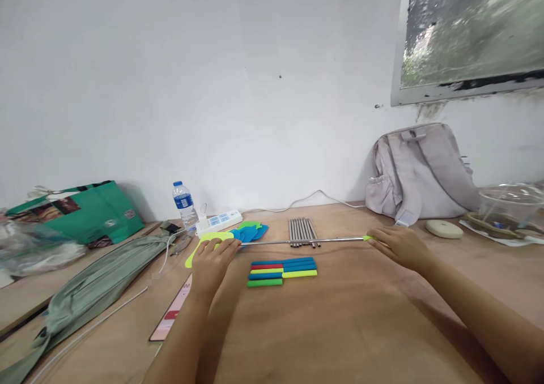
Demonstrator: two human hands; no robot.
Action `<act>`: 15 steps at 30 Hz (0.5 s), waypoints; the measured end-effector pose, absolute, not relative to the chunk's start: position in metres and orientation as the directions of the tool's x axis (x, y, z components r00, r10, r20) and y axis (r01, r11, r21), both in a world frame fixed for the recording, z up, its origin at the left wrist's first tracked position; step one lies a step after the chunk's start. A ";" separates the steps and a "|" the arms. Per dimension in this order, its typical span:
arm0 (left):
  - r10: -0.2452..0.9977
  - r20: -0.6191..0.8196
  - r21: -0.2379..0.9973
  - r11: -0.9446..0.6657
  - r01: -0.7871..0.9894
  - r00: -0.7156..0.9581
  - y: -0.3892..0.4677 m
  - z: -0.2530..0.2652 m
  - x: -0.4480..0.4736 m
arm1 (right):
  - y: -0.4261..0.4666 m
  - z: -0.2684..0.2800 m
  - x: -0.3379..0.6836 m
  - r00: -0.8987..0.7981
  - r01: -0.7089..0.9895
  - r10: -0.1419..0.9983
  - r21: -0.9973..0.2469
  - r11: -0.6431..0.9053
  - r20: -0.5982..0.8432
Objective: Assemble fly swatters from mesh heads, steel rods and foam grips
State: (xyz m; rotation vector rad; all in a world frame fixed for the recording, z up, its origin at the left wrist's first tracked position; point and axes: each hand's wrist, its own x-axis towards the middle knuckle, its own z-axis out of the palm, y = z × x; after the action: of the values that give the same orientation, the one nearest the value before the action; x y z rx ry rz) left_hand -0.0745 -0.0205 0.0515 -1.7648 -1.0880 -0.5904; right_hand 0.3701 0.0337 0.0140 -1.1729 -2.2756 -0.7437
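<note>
I have the silver rod stretched level across the wooden table, held between both hands. My right hand pinches its yellow-green tip between thumb and fingers. My left hand closes on the opposite end, fingers bent over it; from here I can't tell exactly how they grip, since they hide that end. A yellow-green flat piece shows just beyond those left fingers, with blue pieces beside it. The rod crosses my view over the near ends of a row of metal tubes; coloured sleeves lie nearer me in two columns.
</note>
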 end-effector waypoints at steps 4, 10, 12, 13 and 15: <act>0.437 0.780 -0.416 -0.173 0.893 0.448 -0.018 0.047 -0.053 | 0.024 0.014 0.342 -0.508 0.854 0.630 0.249 0.456 0.588; 0.502 0.716 -0.474 -0.160 0.866 0.485 -0.021 0.039 -0.010 | 0.002 0.006 0.290 -0.371 0.914 0.763 0.062 0.401 0.530; 0.552 0.640 -0.516 -0.207 0.831 0.534 -0.027 0.038 0.005 | -0.004 0.006 0.282 -0.350 0.917 0.787 0.014 0.399 0.508; 0.574 0.615 -0.520 -0.221 0.825 0.541 -0.030 0.037 0.011 | -0.006 0.006 0.280 -0.338 0.919 0.797 -0.005 0.393 0.501; 0.591 0.591 -0.513 -0.249 0.821 0.549 -0.035 0.037 0.021 | -0.007 0.007 0.280 -0.305 0.930 0.812 -0.028 0.366 0.497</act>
State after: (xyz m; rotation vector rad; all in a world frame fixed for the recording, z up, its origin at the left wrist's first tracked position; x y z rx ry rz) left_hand 0.0208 -0.0347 0.0367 -1.9571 -1.1426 -0.3519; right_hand 0.2799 -0.0073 0.0065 -1.5121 -2.2023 -0.3693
